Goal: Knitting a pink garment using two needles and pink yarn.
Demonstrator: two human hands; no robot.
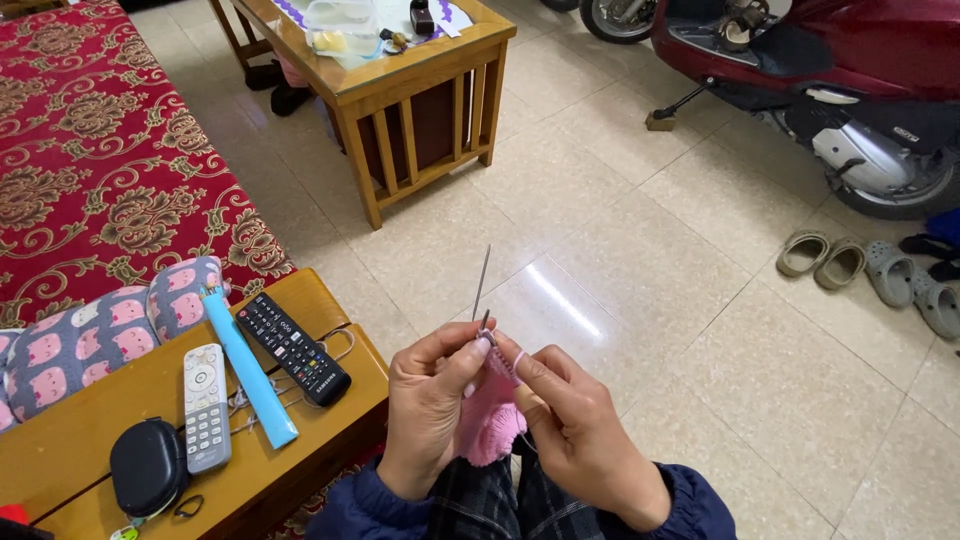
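The pink knitted piece (488,412) hangs between both hands, above the person's lap and the plaid fabric there. Its top edge sits on thin metal knitting needles (482,285); one needle rises steeply above the fingers, over the tiled floor (620,250).

The left hand (430,410) is closed on the knitting and the needle at the upper edge, thumb and forefinger pinched near the needle tips. The right hand (575,430) is closed on the other side of the work, with a strand of pink yarn (519,360) looped over its forefinger. The two hands are close together, nearly touching at the needle tips.

Step in hand, as judged: a stitch is being formed at the tips. The next move calls for fine control of the tips, steady tension on the looped strand, and a firm hold so that no loops slide off.

Containers: a black zipped case (148,465) lies closed on the wooden counter (330,300) to the left; its contents cannot be seen. Beside it lie a white remote (205,405), a light blue tube (248,370) and a black remote (293,347). On the farther wooden table (420,70) stands a clear plastic box (340,22); what it holds cannot be made out.
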